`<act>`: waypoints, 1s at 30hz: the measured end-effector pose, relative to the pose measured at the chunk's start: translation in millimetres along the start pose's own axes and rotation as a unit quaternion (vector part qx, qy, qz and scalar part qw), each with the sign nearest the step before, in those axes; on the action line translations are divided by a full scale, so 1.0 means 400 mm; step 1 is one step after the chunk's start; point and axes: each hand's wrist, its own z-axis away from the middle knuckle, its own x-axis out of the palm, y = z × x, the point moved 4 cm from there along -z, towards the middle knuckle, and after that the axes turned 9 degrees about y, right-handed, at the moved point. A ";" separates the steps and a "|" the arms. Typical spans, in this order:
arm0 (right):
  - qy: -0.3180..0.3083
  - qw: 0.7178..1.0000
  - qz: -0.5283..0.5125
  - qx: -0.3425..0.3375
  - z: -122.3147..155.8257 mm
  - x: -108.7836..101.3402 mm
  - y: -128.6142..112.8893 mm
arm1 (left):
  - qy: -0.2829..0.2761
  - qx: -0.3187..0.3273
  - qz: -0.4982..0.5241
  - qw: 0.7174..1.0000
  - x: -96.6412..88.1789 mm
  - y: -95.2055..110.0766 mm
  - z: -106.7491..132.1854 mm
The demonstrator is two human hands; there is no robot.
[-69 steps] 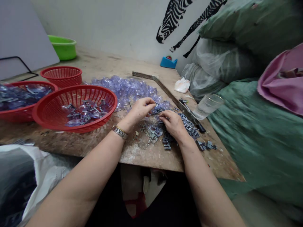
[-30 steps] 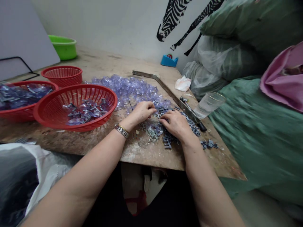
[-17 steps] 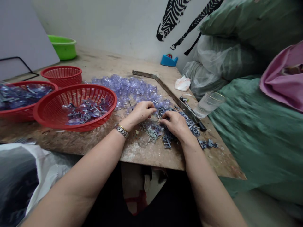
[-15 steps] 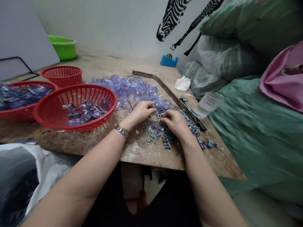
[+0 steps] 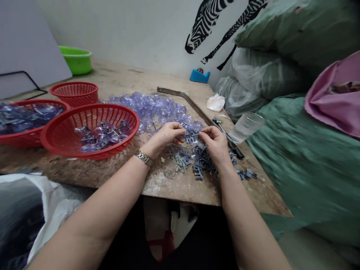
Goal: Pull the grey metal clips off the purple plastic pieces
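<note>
My left hand point(image 5: 167, 134) is closed in a pinch over the near edge of a heap of clear purple plastic pieces point(image 5: 152, 107); what it holds is too small to name. A metal watch point(image 5: 143, 158) is on that wrist. My right hand point(image 5: 215, 141) is raised a little above a pile of small grey metal clips point(image 5: 204, 163), its fingers pinched together towards the left hand on something small that I cannot make out. Loose metal bits point(image 5: 180, 159) lie between both hands on the worn table point(image 5: 174, 183).
A red basket point(image 5: 56, 131) with assembled pieces sits left of my hands, two more red baskets point(image 5: 74, 92) behind it. A green bowl point(image 5: 75, 60), a blue tape dispenser point(image 5: 199, 75), a long metal bar point(image 5: 194, 105), a glass point(image 5: 246, 125) and stuffed green sacks point(image 5: 309, 165) on the right.
My right hand has lifted off the clip pile and drawn its fingers into a pinch near the left hand. My left hand has stayed at the heap's edge.
</note>
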 end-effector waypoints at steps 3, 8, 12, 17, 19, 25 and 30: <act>-0.009 0.997 -0.063 0.035 0.002 0.008 0.004 | -0.010 -0.004 0.019 1.000 0.004 -0.003 0.001; -0.046 0.994 -0.078 0.066 0.014 0.019 0.004 | -0.013 -0.028 0.044 0.999 0.009 0.000 0.007; -0.057 0.994 -0.070 0.065 0.016 0.022 0.006 | -0.015 -0.041 0.073 0.996 0.011 0.003 0.009; -0.048 0.995 -0.064 0.061 0.015 0.024 0.016 | -0.023 -0.047 0.099 0.994 0.013 0.003 0.009; -0.052 0.996 -0.055 0.056 0.016 0.026 0.019 | -0.023 -0.049 0.101 0.993 0.012 0.002 0.009; -0.053 0.996 -0.042 0.056 0.020 0.028 0.026 | -0.018 -0.033 0.097 0.995 0.012 -0.002 0.008; -0.036 0.999 -0.020 0.030 0.018 0.023 0.013 | -0.008 -0.025 0.094 0.995 0.012 -0.006 0.003</act>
